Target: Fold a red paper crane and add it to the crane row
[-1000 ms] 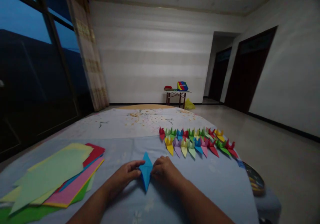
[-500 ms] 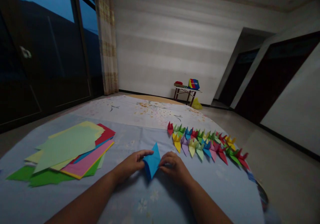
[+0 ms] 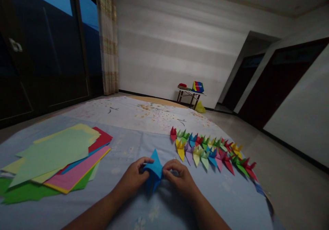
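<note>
A folded piece of blue origami paper (image 3: 154,168) is held up between both hands just above the tablecloth, its pointed tip facing away from me. My left hand (image 3: 137,173) pinches its left side, thumb and forefinger closed on the paper. On the opposite edge, the fingertips of my right hand (image 3: 177,175) grip the right corner. Below, the lower part of the paper hangs in two points. Beyond my right hand stand rows of folded paper cranes (image 3: 196,153) in several colours.
Left of my hands lies a loose stack of coloured paper sheets (image 3: 55,153). A pale floral tablecloth (image 3: 123,206) covers the round table. Farther off, a small side table (image 3: 191,93) with a colourful box (image 3: 197,86) stands against the wall.
The blue paper has tilted, and its lower part now shows two separate points. Both hands still hold it. The whole view has shifted slightly.
</note>
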Tool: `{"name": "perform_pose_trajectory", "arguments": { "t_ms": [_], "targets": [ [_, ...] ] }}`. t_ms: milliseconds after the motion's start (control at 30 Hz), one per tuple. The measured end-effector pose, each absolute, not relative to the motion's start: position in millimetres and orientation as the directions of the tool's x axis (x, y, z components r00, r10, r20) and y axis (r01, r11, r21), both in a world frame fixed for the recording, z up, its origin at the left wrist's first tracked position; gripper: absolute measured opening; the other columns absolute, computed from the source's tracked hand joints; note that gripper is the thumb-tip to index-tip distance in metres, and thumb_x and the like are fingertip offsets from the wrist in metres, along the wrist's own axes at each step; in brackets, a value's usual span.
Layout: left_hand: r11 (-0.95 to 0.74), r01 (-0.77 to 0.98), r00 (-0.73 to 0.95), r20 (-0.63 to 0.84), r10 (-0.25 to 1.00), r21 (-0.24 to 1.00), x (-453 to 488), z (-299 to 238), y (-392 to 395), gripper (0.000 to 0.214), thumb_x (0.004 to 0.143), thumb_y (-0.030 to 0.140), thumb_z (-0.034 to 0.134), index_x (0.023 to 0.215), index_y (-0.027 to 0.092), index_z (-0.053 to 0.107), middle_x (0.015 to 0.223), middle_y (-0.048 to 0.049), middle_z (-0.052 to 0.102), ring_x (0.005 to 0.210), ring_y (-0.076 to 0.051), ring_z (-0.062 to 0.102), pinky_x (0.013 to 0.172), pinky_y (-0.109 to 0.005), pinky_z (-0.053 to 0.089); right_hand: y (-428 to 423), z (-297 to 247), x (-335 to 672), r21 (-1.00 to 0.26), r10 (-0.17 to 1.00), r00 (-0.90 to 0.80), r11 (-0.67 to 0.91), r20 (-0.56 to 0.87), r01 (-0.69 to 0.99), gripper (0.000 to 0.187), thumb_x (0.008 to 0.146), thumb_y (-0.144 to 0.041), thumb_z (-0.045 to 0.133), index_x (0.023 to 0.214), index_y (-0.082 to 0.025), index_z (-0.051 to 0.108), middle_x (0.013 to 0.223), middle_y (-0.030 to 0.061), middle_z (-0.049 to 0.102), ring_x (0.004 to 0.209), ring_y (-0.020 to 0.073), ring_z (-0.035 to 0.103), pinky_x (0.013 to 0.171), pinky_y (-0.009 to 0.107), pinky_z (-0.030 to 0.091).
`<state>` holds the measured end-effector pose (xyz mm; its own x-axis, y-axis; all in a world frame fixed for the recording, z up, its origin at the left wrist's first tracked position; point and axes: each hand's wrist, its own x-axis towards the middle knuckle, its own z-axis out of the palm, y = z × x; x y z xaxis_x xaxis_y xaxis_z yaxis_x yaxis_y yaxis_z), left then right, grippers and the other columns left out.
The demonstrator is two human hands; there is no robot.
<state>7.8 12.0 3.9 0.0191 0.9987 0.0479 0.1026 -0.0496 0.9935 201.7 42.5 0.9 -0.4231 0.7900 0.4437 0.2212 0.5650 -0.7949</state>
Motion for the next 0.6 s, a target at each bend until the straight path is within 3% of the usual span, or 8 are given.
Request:
{"name": "perform_pose_trajectory", "arguments": {
  "t_ms": [267,600],
  "targets": [
    [-0.046,0.080,-0.088,0.053,0.995,0.996,15.2,9.0,6.4,0.030,0.063,0.032,0.067,0.088,0.016,0.063,0.074,-0.0034,0.067,0.070,-0.021,0.062,0.065,-0.029,0.047,38.6,-1.3,196.3,-0.712,0.798,-0.345,0.600,0.494,0.367,0.018,0.085,-0.032,0.049,0.077,-0.017,0.057,0.072,0.0025,0.058,0.070,0.0132,0.053,0.067,0.025,0.042],
    [-0.111,0.065,-0.101,0.118,0.988,0.992,18.5,1.9,2.9,0.023,0.071,0.036,0.063,0.086,0.018,0.064,0.077,-0.0030,0.067,0.069,-0.019,0.061,0.063,-0.026,0.047,35.2,-2.7,192.5,-0.692,0.798,-0.288,0.603,0.530,0.397,0.020,0.087,-0.031,0.044,0.075,-0.018,0.053,0.067,0.0009,0.055,0.065,0.0125,0.051,0.063,0.023,0.042]
  ]
}}
